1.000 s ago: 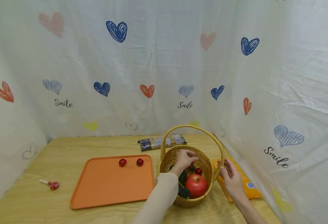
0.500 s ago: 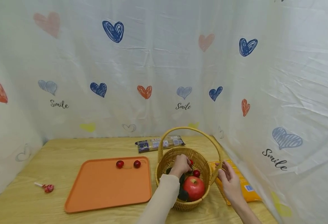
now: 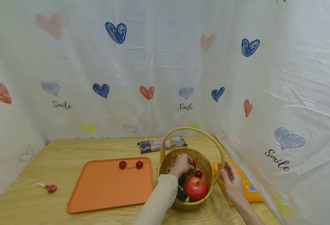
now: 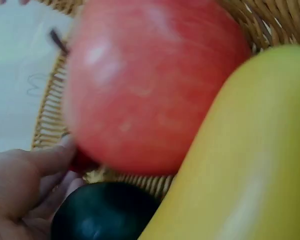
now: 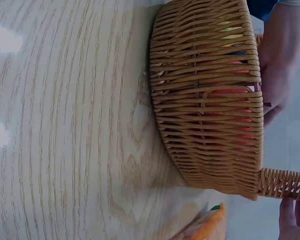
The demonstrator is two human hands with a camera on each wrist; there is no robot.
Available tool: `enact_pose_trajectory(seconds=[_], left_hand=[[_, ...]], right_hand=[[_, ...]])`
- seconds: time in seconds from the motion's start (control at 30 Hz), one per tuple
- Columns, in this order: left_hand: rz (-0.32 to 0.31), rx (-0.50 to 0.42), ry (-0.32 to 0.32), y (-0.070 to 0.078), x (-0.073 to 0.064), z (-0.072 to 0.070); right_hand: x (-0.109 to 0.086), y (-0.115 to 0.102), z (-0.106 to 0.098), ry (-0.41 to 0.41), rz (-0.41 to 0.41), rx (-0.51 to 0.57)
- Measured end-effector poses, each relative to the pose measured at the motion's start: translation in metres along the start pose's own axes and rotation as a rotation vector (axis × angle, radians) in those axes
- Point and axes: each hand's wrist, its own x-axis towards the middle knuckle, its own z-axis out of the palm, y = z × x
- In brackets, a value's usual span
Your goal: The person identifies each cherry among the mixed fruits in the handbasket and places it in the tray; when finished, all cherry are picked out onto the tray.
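Note:
My left hand [image 3: 182,165] reaches into a wicker basket [image 3: 188,206] and pinches a red cherry [image 3: 194,163] at its fingertips. In the left wrist view, thumb and fingers close on the cherry [image 4: 82,162], partly hidden by a big red apple [image 4: 150,85]. Another cherry [image 3: 198,173] lies in the basket behind the apple. A dark green rounded thing [image 4: 102,212] and a smooth yellow one [image 4: 240,160] sit near the hand; their kinds are unclear. My right hand [image 3: 233,184] holds the basket handle [image 3: 220,150] near its right base.
Left of the basket lies an orange tray [image 3: 108,187] with two cherries [image 3: 122,165] near its back edge. A lollipop [image 3: 51,188] is at far left. A clear-and-blue packet [image 3: 162,144] lies behind the basket, and an orange packet [image 3: 247,184] lies to its right.
My left hand has gone from hovering inside the basket with no cherry in its fingers to pinching one lower down. The right hand stays at the handle.

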Motion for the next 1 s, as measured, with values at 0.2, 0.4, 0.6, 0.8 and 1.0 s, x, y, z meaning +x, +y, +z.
enact_pose_trajectory(seconds=[0.2, 0.4, 0.6, 0.8, 1.0], left_hand=[[-0.012, -0.133, 0.100, -0.002, -0.005, -0.018], [0.050, -0.205, 0.056, 0.005, -0.014, -0.027], [0.083, -0.248, 0.011, 0.012, -0.030, -0.043], [0.131, -0.256, 0.004, 0.005, -0.050, -0.059], [0.170, -0.329, 0.011, -0.010, -0.077, -0.074]], right_hand=[[0.000, -0.001, 0.002, -0.013, -0.022, 0.019], [-0.002, -0.002, 0.001, -0.003, -0.002, 0.010], [-0.003, -0.003, -0.002, -0.006, 0.041, -0.025], [-0.004, -0.001, -0.002, 0.001, -0.018, 0.024], [-0.003, 0.001, 0.003, 0.017, -0.081, 0.054]])
